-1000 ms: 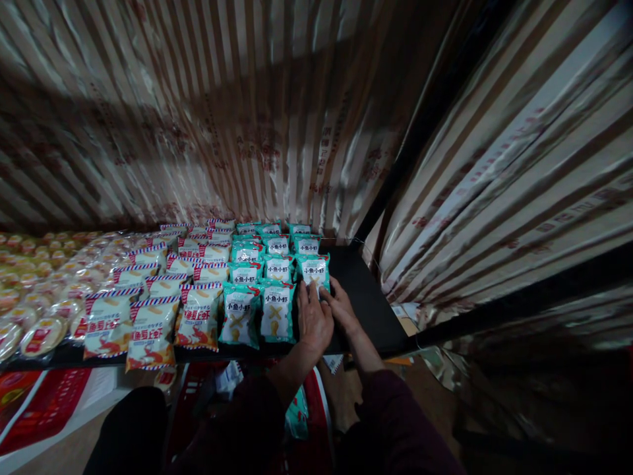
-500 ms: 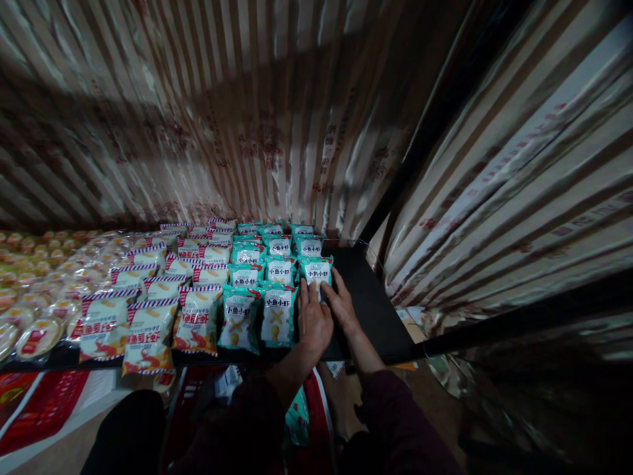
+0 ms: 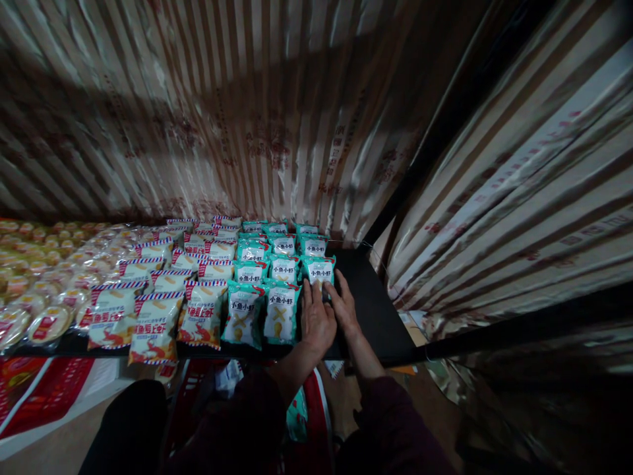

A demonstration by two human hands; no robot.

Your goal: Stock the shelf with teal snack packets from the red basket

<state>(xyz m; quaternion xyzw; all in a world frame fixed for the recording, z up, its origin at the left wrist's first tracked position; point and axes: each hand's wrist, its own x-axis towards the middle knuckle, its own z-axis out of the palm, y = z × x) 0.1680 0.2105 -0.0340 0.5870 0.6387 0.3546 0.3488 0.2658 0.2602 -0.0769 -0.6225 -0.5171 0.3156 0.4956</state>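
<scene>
Though little else has shifted, the right hand (image 3: 345,309) reaches slightly higher along one teal packet (image 3: 321,269) than a second ago.
The packet sits in the rightmost column on the black surface (image 3: 378,307), the left hand (image 3: 318,323) over its lower front; neither hand is clenched, but whether the grip truly grasps it cannot be told. Its place has held, so it looks nearly settled.

Dim, cool light leaves the scene murky, darkest at the lower right. A broad soft shadow crosses the creased brown-and-cream striped plastic sheeting (image 3: 277,92), whose folds catch pale streaks of glare. Small highlights dot the glossy teal-and-white plastic snack bags (image 3: 280,313), their large lettering readable. Dark purple fabric sleeves (image 3: 400,409) nearly melt into blackness; toward the edges, the wide lens stretches and blurs shapes
</scene>
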